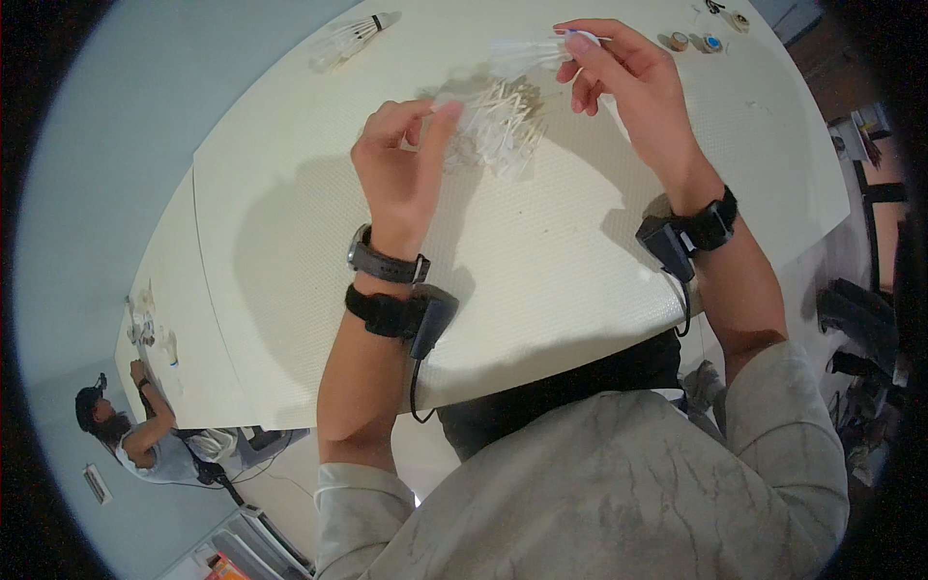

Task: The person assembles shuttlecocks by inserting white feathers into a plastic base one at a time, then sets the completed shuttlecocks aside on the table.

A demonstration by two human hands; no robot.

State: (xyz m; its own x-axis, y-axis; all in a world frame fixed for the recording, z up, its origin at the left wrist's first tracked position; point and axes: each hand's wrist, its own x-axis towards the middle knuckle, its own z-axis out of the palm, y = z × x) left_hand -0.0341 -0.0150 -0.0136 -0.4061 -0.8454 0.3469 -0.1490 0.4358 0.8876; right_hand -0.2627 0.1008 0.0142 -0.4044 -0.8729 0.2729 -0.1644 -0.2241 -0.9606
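Observation:
A loose pile of white feathers with pale quills (507, 126) lies on the white table, toward its far side. My left hand (401, 145) is at the pile's left edge, thumb and forefinger pinched together. Whatever is between those fingertips blurs into the white feathers behind. Above and right of the pile, my right hand (633, 77) grips the rounded white base of a shuttlecock (536, 53) between thumb and fingers. Its feathers point left. Another white shuttlecock (348, 43) with a dark band lies on its side at the far left.
Several small tape rolls (712, 43) sit at the far right of the table (541, 271). At the far left, a person (145, 435) sits by the table's edge near small white items (142, 319). A cable hangs from each of my wrist devices.

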